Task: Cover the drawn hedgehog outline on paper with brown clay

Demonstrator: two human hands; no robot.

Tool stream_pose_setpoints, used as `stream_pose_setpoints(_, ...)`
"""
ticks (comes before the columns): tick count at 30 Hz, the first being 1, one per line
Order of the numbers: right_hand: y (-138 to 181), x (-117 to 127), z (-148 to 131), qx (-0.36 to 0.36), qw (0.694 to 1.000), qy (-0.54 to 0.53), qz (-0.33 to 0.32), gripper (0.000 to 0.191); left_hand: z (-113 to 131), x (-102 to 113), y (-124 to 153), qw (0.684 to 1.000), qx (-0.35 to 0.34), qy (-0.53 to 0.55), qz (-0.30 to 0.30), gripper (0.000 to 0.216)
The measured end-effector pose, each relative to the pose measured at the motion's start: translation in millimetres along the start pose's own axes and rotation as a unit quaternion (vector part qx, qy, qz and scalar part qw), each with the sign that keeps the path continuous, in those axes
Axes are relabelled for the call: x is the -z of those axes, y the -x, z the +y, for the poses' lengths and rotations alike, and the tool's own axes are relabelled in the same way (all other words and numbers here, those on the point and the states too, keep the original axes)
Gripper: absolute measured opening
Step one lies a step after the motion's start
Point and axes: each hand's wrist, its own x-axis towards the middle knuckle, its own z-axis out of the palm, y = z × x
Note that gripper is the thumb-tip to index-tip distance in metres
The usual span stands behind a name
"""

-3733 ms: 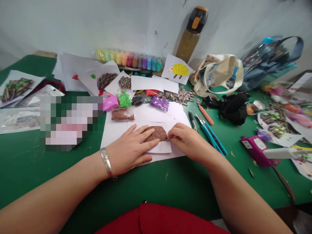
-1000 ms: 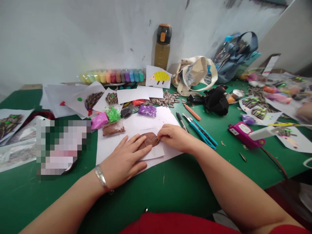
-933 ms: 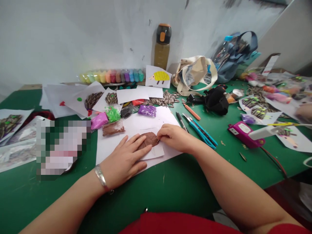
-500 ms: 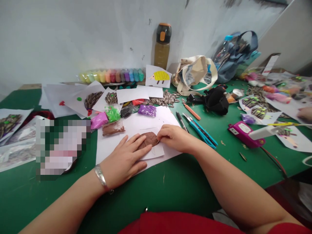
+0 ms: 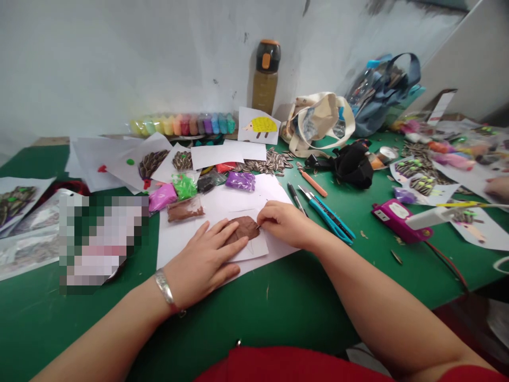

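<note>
A flat brown piece of modelling clay (image 5: pixel 245 228) lies on a small white card (image 5: pixel 258 248) with pencil lines on it. My left hand (image 5: pixel 210 257) rests flat with fingers spread, its fingertips on the clay and the card. My right hand (image 5: pixel 284 224) is closed in a pinch at the clay's right end. A small sunflower seed, mostly hidden by the fingers, shows its tip against the clay. Under the card is a larger white sheet (image 5: pixel 175 257). An opened packet of brown clay (image 5: pixel 186 208) lies beyond my left hand.
Right of my right hand lie a pen (image 5: pixel 296 197), a blue utility knife (image 5: pixel 328 215) and an orange tool (image 5: pixel 313 183). Behind are purple (image 5: pixel 240 181), green (image 5: pixel 185 185) and pink (image 5: pixel 162 197) clay packets and loose sunflower seeds (image 5: pixel 274 162). A magenta glue gun (image 5: pixel 400 218) lies at right. Another person's hand (image 5: pixel 498 188) shows at far right.
My right hand's fingers have shifted very slightly at the clay's right end, still pinched. My left hand stays in place on the clay and card.
</note>
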Motion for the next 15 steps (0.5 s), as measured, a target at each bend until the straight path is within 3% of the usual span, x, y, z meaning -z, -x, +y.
stream_pose_setpoints(15, -2.1, -3.2, 1.5, -0.008, 1.000, -0.002, 0.009, 0.022, -1.8, -2.5, 1.5, 1.000, -0.003, 0.000, 0.012, 0.048)
